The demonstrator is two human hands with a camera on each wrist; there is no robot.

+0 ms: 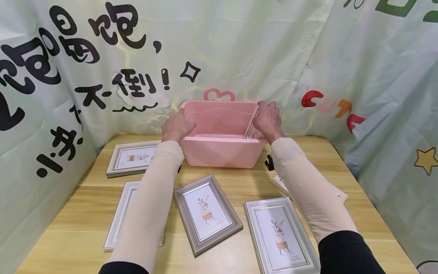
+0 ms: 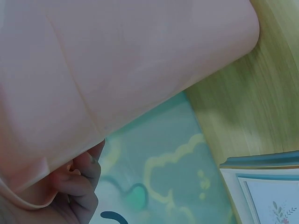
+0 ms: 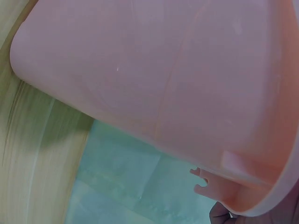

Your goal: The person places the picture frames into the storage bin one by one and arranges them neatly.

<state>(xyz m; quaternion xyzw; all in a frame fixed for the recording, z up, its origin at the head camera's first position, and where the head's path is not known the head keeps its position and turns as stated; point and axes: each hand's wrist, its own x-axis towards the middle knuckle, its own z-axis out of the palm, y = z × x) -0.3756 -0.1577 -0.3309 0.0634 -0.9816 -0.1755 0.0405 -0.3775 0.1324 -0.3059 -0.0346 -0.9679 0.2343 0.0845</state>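
A pink plastic bin [image 1: 222, 153] stands at the back of the table, its opening facing up. My left hand [image 1: 176, 126] grips its left rim; the left wrist view shows fingers [image 2: 84, 189] curled beneath the lip. On the opposite side my right hand [image 1: 268, 120] holds the right rim, with curled fingers [image 3: 219, 213] partly visible below the edge in the right wrist view. Inside, a picture frame [image 1: 251, 125] leans upright against the right wall, partly hidden by my right hand.
Around the bin lie a beige picture frame [image 1: 134, 156], a white one [image 1: 118, 217] partly under my left arm, a grey-brown one [image 1: 207, 215] and a silver-white one [image 1: 282, 238]. Another [image 1: 281, 184] is mostly hidden by my right arm. A printed cloth [image 1: 246, 49] hangs behind the table.
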